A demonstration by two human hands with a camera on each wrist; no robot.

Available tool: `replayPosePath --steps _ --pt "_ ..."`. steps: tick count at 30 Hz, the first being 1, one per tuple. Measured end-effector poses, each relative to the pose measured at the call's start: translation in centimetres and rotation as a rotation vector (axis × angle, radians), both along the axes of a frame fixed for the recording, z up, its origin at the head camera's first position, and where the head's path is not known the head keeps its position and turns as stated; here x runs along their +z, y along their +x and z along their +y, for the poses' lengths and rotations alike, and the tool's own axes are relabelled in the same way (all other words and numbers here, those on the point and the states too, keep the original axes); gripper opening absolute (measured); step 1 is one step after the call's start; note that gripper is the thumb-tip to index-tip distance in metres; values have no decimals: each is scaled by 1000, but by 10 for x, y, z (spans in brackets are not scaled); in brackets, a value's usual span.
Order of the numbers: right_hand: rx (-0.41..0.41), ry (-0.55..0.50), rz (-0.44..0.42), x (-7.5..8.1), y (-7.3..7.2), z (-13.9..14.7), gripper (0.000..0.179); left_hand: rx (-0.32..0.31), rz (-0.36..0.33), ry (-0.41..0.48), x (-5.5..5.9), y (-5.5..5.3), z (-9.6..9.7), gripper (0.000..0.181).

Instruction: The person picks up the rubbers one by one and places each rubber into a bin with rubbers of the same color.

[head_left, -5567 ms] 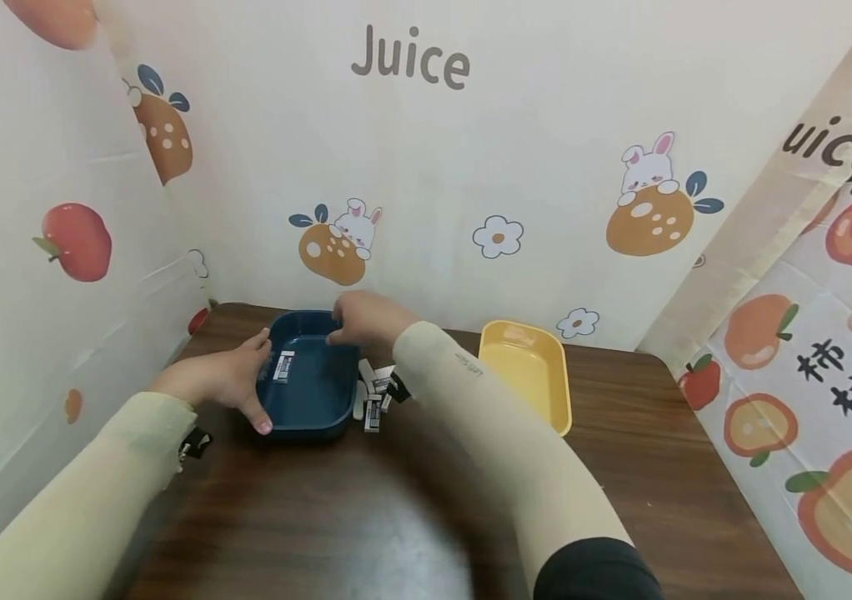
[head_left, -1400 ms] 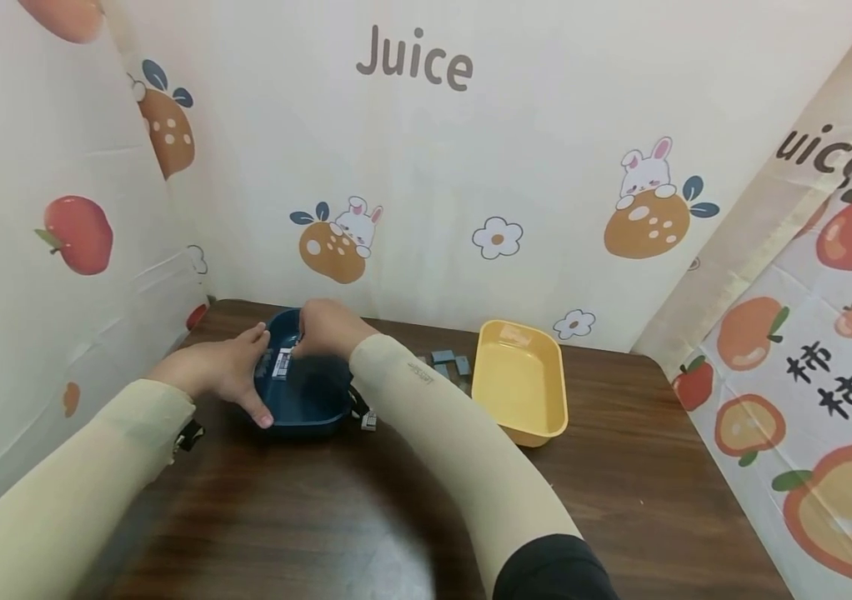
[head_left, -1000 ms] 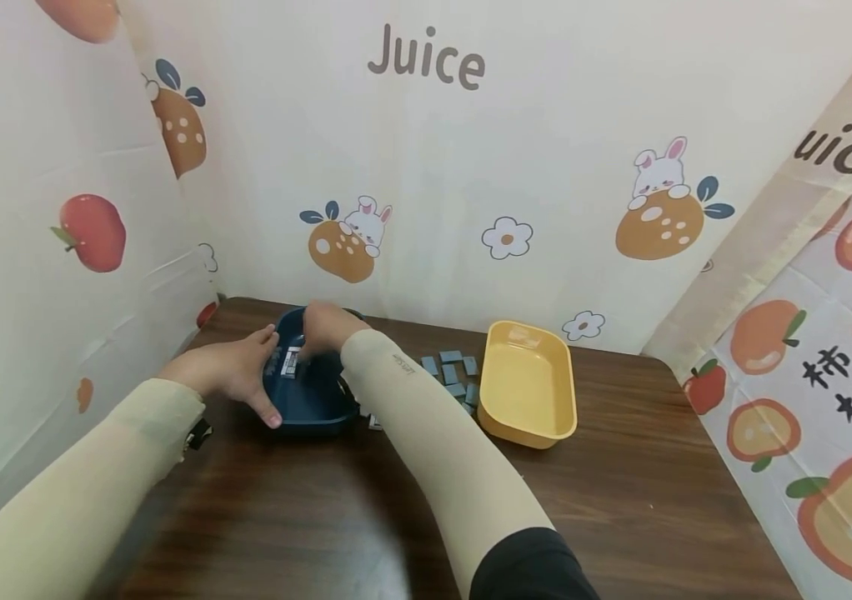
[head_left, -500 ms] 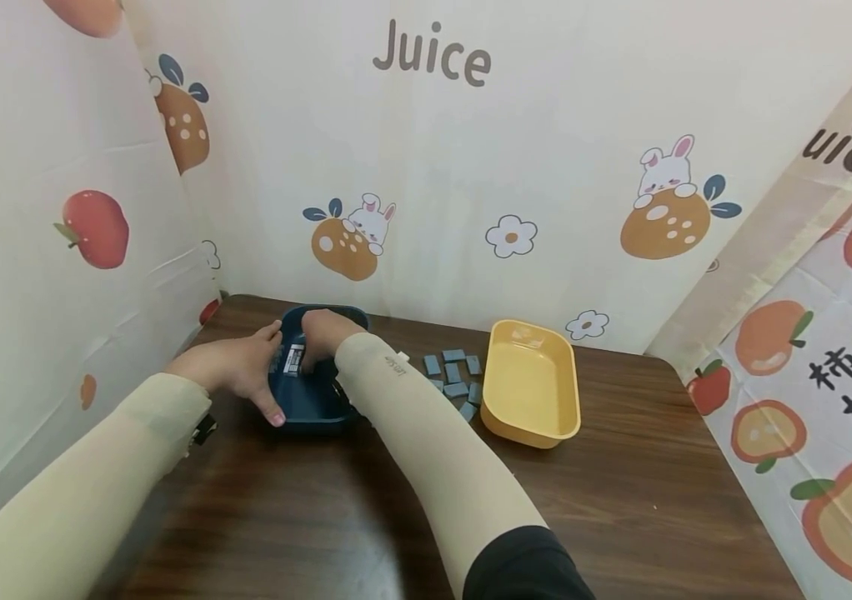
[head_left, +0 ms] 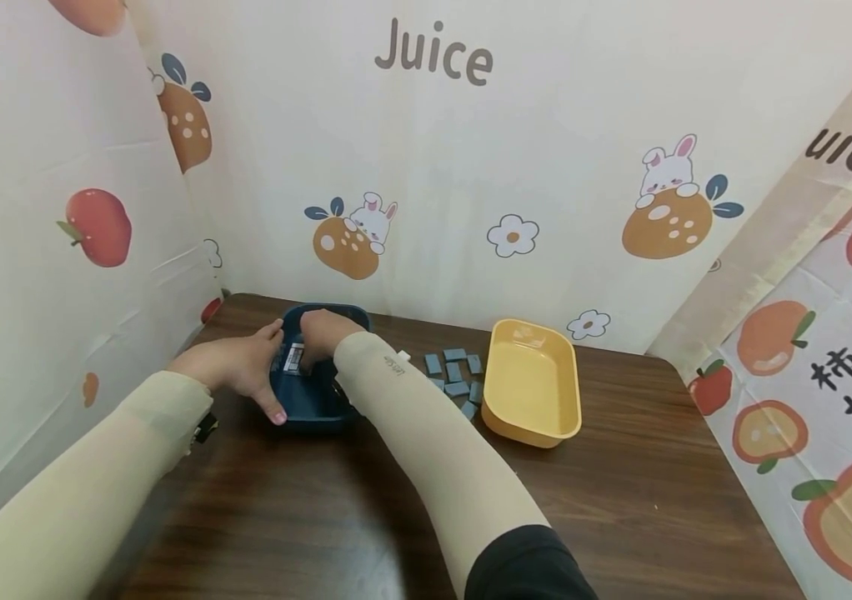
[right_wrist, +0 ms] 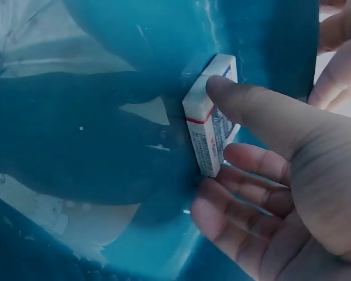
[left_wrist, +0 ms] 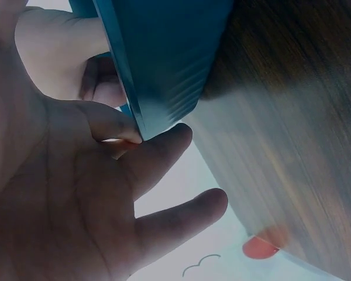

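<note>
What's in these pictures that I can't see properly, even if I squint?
Head view: the fingertips of the right hand, hidden by the hand itself.
Head view: most of the white piece, behind the right sleeve, which also covers bits of the grey-blue blocks.
Right wrist view: the words on the eraser, too small and blurry.
Left wrist view: the floor of the blue tray, hidden by its side.
</note>
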State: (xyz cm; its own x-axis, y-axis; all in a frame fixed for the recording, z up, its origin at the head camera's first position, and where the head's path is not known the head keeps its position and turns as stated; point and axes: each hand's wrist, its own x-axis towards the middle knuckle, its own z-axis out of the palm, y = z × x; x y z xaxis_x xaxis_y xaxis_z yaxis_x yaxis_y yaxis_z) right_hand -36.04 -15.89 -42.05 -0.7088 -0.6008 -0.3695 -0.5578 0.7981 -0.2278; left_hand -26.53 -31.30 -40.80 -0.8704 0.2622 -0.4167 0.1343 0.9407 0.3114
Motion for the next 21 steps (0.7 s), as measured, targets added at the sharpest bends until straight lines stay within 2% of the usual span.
replayPosePath --steps 2,6,10,16,21 --pt "-8 3 8 4 0 3 32 7 -1 -6 -1 -1 1 164" --pt "-2 -48 82 9 -4 15 29 20 -2 -20 -1 -2 2 166" --pt "3 -99 127 17 -12 37 24 19 -3 -25 1 -4 5 165" --pt "-84 -200 94 25 -24 73 22 21 2 -41 2 -4 7 168" --pt "-138 -281 41 33 -24 104 23 21 -1 -39 1 -4 7 170"
